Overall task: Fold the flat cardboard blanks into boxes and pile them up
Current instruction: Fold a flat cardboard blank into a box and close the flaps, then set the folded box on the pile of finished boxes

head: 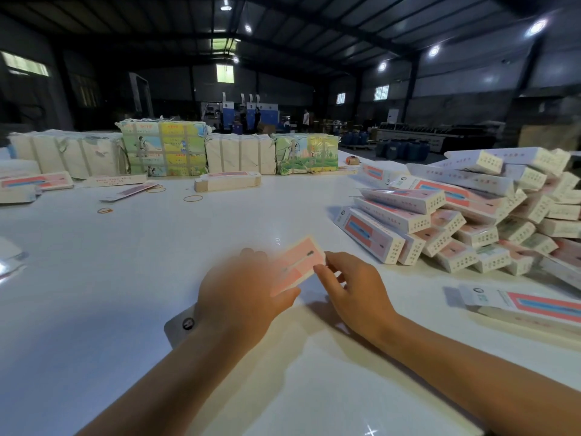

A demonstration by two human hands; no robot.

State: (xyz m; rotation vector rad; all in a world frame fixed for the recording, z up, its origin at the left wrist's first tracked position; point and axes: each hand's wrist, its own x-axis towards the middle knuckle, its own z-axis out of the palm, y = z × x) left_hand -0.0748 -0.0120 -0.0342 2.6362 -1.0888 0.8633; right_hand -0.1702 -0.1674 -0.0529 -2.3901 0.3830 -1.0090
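A long pink-and-white cardboard blank [297, 264] lies slanted across the middle of the white table [157, 262], held between both hands. My left hand [239, 297] grips its middle and hides most of it; the blank's white lower end pokes out below the wrist. My right hand [352, 291] pinches the blank's upper right end with fingertips. A big pile of folded boxes [465, 215] rises to the right. A stack of flat blanks [531, 308] lies near the right edge.
Another bundle of blanks [228, 181] and loose rubber bands [193, 198] lie farther back. Wrapped paper bales [163, 149] line the table's far side. More blanks [34, 184] sit at the left. People stand far off in the dim warehouse.
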